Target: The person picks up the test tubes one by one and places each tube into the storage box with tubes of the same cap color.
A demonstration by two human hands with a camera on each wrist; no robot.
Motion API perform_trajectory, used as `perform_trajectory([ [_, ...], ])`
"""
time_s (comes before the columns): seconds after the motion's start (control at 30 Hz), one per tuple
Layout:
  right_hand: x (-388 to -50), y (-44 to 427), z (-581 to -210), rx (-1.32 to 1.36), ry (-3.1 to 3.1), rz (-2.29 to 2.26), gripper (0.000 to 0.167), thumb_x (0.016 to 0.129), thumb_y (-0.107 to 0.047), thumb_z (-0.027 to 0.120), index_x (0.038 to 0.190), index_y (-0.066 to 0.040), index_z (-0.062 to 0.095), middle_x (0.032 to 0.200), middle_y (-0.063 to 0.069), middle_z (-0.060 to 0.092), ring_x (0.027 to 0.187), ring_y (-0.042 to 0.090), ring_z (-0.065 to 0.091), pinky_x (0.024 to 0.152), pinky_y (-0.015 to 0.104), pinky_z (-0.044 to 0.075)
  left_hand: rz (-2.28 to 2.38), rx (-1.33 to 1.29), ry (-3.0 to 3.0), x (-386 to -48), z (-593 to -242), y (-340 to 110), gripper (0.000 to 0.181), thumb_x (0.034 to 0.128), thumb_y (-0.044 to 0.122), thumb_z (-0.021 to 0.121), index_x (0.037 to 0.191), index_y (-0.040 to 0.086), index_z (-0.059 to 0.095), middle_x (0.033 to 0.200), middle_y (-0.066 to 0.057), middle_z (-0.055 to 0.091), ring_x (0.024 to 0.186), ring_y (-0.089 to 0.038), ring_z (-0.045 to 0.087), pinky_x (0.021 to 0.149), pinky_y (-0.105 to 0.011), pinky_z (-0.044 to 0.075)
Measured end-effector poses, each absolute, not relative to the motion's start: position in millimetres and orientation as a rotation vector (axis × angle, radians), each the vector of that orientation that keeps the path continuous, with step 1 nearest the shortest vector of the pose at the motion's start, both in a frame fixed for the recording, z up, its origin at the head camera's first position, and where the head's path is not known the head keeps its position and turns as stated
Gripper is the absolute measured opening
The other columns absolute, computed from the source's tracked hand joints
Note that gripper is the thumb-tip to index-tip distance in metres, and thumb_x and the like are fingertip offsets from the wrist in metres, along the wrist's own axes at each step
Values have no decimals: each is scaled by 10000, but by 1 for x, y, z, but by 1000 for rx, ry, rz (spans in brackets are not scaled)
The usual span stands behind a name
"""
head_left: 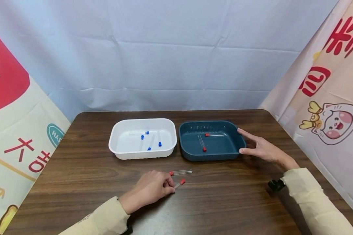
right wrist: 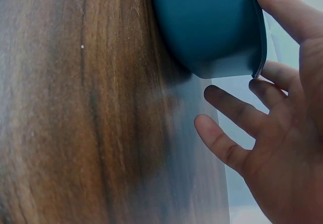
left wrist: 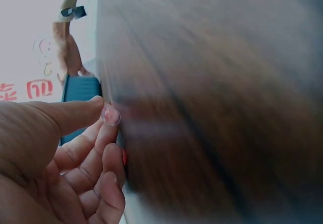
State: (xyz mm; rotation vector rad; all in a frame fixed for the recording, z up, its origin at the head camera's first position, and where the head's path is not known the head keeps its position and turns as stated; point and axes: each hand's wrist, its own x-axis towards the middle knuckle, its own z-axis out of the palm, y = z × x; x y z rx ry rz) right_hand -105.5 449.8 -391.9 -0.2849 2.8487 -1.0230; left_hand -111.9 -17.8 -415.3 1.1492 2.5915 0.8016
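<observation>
My left hand (head_left: 153,188) pinches the clear end of a red-capped test tube (head_left: 179,184) between thumb and forefinger, low over the table. The tube's rounded end (left wrist: 110,115) shows at the fingertips in the left wrist view. Just beyond it, another red-capped test tube (head_left: 181,172) lies on the tabletop. On the right, my right hand (head_left: 263,148) rests its spread fingers and thumb against the right side of a dark teal tray (head_left: 211,157). Inside that tray lie two red-capped test tubes, one (head_left: 214,134) behind the other (head_left: 202,143).
A white tray (head_left: 144,154) stands left of the teal one, with several blue-capped test tubes (head_left: 151,143) inside. Both trays sit toward the back of the brown wooden table (head_left: 223,202). A pale cloth (head_left: 170,58) hangs behind, and printed cloths flank both sides.
</observation>
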Motion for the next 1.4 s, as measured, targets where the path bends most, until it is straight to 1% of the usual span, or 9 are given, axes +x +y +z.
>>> perform_trajectory([
  [0.2,-106,450,-394,-281,2852,-1010,843,993,-281,719,1666,-175,222,1693,189,205,1464,511,310,1079,729,329,820,1124,2557,-106,-414,-12,105,863,257,857,849,228,757,683,215,656,644,68,569,569,-241,444],
  [0.43,-105,451,-394,-265,2848,-1010,843,996,-293,714,1668,-187,218,1694,191,200,1479,523,263,1070,767,288,805,1095,2543,-100,-415,-4,131,858,317,861,871,235,760,706,225,668,651,64,580,555,-245,441],
  [0.57,-106,452,-396,-258,2842,-1018,846,997,-297,712,1670,-190,210,1696,182,196,1482,518,260,1074,764,287,795,1090,2554,-98,-416,0,161,845,357,868,882,237,766,725,236,673,670,58,590,554,-251,441],
  [0.73,-106,452,-396,-263,2844,-1009,849,1000,-300,708,1671,-185,201,1695,194,192,1474,531,266,1065,770,291,786,1086,2561,-97,-415,2,190,838,361,875,915,222,771,710,211,670,659,62,592,542,-253,439],
  [1.0,-107,454,-397,-273,2852,-996,846,1000,-301,708,1671,-194,205,1696,187,196,1481,521,253,1067,775,277,775,1088,2540,-96,-413,3,304,852,356,864,1068,168,762,679,214,638,622,64,565,526,-243,430],
  [1.1,-107,453,-397,-270,2860,-982,847,996,-306,711,1670,-194,211,1696,184,200,1482,516,253,1066,781,271,790,1125,2514,-98,-413,2,340,864,337,857,1117,140,743,669,230,609,613,64,542,543,-235,438],
  [1.23,-107,452,-396,-273,2861,-981,845,995,-302,713,1669,-192,216,1697,176,201,1487,507,251,1071,776,270,795,1180,2450,-103,-411,2,375,884,293,847,1184,116,709,690,222,604,642,56,543,616,-227,470],
  [1.4,-105,450,-392,-278,2865,-975,839,994,-289,716,1667,-193,225,1692,181,217,1478,514,275,1064,761,303,730,1231,2376,-112,-408,2,506,881,279,853,1318,112,661,820,143,604,713,-7,543,703,-236,486],
])
